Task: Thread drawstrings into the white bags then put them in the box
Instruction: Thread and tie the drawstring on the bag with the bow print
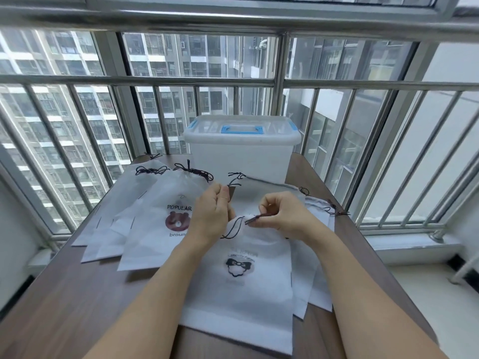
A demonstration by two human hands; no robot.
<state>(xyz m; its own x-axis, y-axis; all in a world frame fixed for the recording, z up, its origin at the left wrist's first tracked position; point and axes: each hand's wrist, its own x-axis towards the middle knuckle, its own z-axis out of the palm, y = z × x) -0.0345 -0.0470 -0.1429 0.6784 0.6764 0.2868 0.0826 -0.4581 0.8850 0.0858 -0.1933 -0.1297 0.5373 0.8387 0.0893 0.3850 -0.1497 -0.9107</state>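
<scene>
Currently: my right hand (pixel 283 216) pinches the dark drawstring (pixel 255 217) at the mouth of the front white bag (pixel 241 286) on the table (pixel 64 301). My left hand (pixel 211 213) pinches a small brown tag (pixel 231 193) just above it. Lidded box (pixel 242 151) stands behind.

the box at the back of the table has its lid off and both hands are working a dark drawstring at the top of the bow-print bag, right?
Not quite: the box has its lid on, blue handle lying flat on top, as the head view shows. The rest holds: the left hand and right hand are working a dark drawstring at the top of the bow-print bag.
</scene>
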